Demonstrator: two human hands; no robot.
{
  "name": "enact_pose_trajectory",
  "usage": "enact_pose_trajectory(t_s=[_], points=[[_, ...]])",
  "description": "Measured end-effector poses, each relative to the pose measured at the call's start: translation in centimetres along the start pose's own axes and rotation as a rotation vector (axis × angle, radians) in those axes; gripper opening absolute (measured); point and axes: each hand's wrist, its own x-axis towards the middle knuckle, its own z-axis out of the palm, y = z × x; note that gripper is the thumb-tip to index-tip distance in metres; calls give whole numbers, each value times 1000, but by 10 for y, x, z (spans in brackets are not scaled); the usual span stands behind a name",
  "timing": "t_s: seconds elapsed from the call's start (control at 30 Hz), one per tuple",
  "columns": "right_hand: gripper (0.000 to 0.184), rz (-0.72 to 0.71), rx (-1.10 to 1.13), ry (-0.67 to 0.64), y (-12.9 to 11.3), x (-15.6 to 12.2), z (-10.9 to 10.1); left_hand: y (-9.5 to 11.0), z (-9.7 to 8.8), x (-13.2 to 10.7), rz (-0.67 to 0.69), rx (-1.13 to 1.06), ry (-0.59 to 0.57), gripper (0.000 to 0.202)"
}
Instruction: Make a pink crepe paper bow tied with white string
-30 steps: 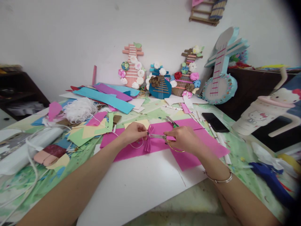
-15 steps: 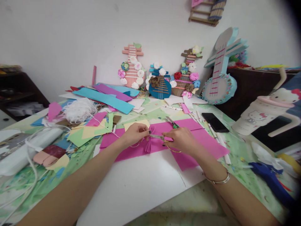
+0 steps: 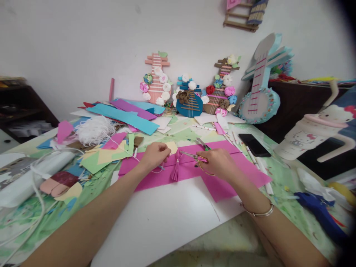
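Observation:
A pleated pink paper fan [image 3: 176,165], bound at its middle, lies on a pink paper sheet [image 3: 244,167] at the table's centre. My left hand [image 3: 154,154] is closed just left of the fan, pinching a thin white string [image 3: 155,171] that loops below it. My right hand [image 3: 218,161] grips small gold-handled scissors [image 3: 191,155], whose blades point left toward the fan and stand slightly apart. A bangle circles my right wrist. A large white sheet [image 3: 167,218] lies under the pink paper, nearer to me.
Paper guitar models [image 3: 189,96] lean on the wall at the back. Coloured paper scraps [image 3: 111,148] and a white string bundle [image 3: 93,129] lie at left. A black phone [image 3: 254,144], a cartoon-cat cup [image 3: 308,135] and a blue glue gun [image 3: 319,211] sit at right.
The scissors have lifted away from the fan's middle and moved up and right. My left hand has let go of the fan and drawn back left with the string.

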Motion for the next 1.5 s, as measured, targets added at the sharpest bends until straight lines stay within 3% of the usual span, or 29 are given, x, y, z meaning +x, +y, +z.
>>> enact_pose_trajectory(t_s=[0.1, 0.17, 0.23, 0.3, 0.4, 0.53, 0.6, 0.7, 0.8, 0.97, 1.33, 1.5], points=[[16, 158, -40, -25, 6, 5, 5, -7, -3, 5, 51, 389, 259, 12], [15, 234, -49, -45, 11, 8, 10, -10, -2, 7, 149, 465, 322, 15], [14, 266, -49, -76, 14, 11, 16, -11, 1, 7, 265, 413, 246, 24], [12, 261, -48, -108, 15, 11, 20, -9, 6, 4, 347, 348, 86, 19], [13, 254, -46, -99, 10, 10, 19, -6, 14, 0, 376, 321, -66, 23], [16, 163, -9, 67, -10, 4, 13, -9, 21, 1, 336, 294, -87, 25], [19, 85, 155, 117, -24, 3, 14, -11, 22, 4, 321, 236, -108, 22], [29, -5, 428, 53, -44, 2, 24, -12, 22, 7, 295, 114, -150, 22], [29, -12, 528, 55, -56, 2, 36, -11, 22, 7, 243, -26, -213, 23], [4, 21, 605, 67, -53, 4, 43, -7, 21, 3, 201, -148, -286, 24], [9, -14, 422, 216, -44, 5, 43, 2, 26, -7, 145, -239, -302, 18], [10, 7, 407, 188, -46, 5, 40, 1, 27, -8, 161, -241, -286, 8]])
